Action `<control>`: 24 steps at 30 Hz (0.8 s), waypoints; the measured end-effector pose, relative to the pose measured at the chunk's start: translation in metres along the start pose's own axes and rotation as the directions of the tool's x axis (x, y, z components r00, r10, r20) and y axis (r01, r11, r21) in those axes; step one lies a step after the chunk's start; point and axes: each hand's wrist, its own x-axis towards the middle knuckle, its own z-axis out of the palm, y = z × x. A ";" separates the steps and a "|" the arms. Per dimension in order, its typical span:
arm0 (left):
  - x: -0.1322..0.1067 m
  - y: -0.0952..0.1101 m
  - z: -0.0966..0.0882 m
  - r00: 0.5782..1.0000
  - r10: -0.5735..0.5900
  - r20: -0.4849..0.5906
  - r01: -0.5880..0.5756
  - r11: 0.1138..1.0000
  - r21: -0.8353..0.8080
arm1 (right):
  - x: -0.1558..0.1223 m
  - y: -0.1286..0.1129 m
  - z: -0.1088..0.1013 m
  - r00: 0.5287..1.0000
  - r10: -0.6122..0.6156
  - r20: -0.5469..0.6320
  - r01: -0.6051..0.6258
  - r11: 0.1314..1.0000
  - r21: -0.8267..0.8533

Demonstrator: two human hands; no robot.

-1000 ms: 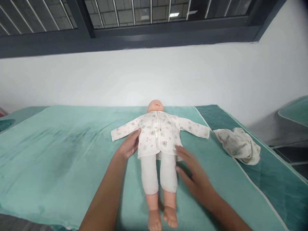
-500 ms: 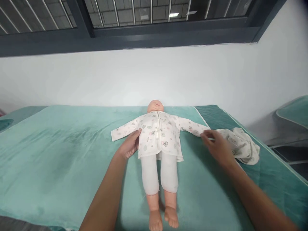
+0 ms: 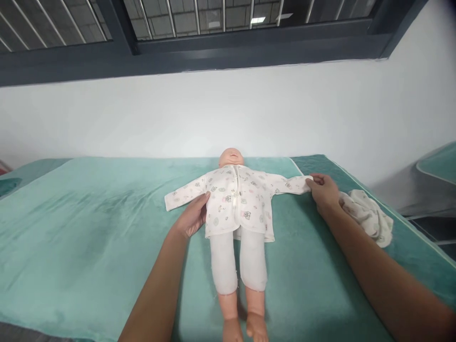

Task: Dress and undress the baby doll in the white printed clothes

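Note:
A baby doll [image 3: 235, 209] lies on its back on a teal towel [image 3: 89, 228], head toward the wall. It wears a white printed jacket [image 3: 237, 199] and white leggings. My left hand [image 3: 192, 216] lies flat with fingers stretched against the doll's left side, under the sleeve. My right hand [image 3: 322, 190] is closed in a pinch on the cuff of the jacket's right sleeve [image 3: 294, 184], which is stretched straight out.
A crumpled white printed cloth [image 3: 366, 216] lies on the darker green cover [image 3: 409, 256] at the right, beside my right forearm. A white wall and a barred window stand behind the table. Another teal surface [image 3: 440, 164] shows at far right.
My right hand moved from beside the doll's hip out to the right and took hold of the sleeve cuff, drawing the sleeve straight. The left hand stayed in place.

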 end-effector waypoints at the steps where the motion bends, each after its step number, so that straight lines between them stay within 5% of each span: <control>1: 0.000 0.000 0.000 1.000 0.003 -0.004 -0.003 1.000 0.002 | 0.002 0.003 0.002 0.999 0.006 -0.031 -0.006 1.000 0.012; 5: -0.001 0.001 0.001 1.000 -0.002 -0.007 0.002 1.000 0.013 | 0.007 0.015 0.001 0.996 0.024 -0.089 -0.015 0.995 0.103; 17: -0.001 0.001 0.003 1.000 -0.010 -0.017 0.011 0.999 0.042 | 0.003 0.013 -0.003 0.992 -0.009 0.126 -0.014 0.983 0.181; 24: -0.001 0.000 0.004 1.000 -0.003 -0.026 0.004 0.999 0.046 | 0.002 0.014 -0.011 1.000 0.002 -0.003 -0.001 0.959 0.284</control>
